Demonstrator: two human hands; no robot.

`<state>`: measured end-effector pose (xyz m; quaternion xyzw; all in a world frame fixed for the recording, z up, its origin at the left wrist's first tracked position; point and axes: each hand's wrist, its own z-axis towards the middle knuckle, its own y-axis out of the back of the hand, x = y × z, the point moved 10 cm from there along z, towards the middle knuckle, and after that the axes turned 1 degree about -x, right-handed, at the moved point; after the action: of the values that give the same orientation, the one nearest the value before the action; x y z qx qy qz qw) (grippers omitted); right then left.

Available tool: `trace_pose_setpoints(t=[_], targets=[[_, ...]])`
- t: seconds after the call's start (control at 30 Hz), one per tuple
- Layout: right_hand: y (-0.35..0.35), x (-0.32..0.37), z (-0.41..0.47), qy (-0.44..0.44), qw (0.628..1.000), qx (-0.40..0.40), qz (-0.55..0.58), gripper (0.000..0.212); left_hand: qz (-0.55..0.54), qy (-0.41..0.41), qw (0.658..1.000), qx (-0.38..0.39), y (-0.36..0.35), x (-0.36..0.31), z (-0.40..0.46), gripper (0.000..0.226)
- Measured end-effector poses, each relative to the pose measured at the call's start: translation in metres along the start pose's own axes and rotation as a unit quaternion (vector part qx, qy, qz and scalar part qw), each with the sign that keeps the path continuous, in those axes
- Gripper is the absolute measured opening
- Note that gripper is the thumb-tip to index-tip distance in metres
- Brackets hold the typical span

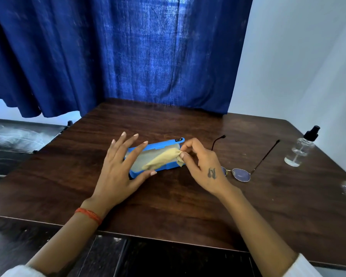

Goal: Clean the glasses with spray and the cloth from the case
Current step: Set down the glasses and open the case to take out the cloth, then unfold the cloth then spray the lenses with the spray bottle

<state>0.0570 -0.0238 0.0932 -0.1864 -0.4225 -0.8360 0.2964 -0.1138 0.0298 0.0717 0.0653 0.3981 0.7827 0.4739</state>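
Glasses [240, 172] half behind right hand [203, 166]

Legible text: none. Blue case [156, 156]: a small dark emblem at its far right corner, too small to read. Right hand [200, 166]: a dark tattoo mark on its back, its characters not decipherable. Spray bottle [301, 148]: clear, no readable label. Glasses [241, 173]: no visible brand.

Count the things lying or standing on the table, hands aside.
3, plus a cloth: the blue case at the middle, its yellow cloth pinched by the right hand; the glasses right of it; the spray bottle far right.
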Motion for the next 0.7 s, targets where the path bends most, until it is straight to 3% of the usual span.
trace_pose_setpoints(t=[0.07,0.13,0.23,0.4,0.53,0.6,0.7], targets=[[0.001,-0.001,-0.004,-0.024,0.998,0.008,0.058,0.006,-0.045,-0.034,0.998,-0.038,0.011,-0.021,0.003,0.064],[0.0,-0.002,-0.007,-0.046,0.992,0.029,0.113,0.007,-0.105,-0.03,0.994,-0.026,0.008,-0.038,0.007,0.063],[0.003,-0.002,-0.011,-0.075,0.982,0.043,0.168,0.008,-0.232,0.049,0.971,0.04,-0.014,-0.047,0.01,0.059],[0.005,-0.019,-0.025,-0.185,0.938,0.039,0.291,0.022,-0.368,0.174,0.91,0.077,-0.033,-0.034,0.007,0.032],[0.0,-0.034,-0.043,-0.285,0.89,0.057,0.351,0.022,-0.375,0.198,0.895,0.137,-0.045,-0.033,0.0,0.022],[0.0,-0.042,-0.052,-0.32,0.872,0.066,0.363,0.015,-0.334,0.18,0.912,0.154,-0.042,-0.033,0.001,0.017],[0.007,-0.049,-0.058,-0.327,0.879,0.07,0.34,0.011,-0.264,0.121,0.945,0.151,-0.032,-0.038,0.011,0.012]])
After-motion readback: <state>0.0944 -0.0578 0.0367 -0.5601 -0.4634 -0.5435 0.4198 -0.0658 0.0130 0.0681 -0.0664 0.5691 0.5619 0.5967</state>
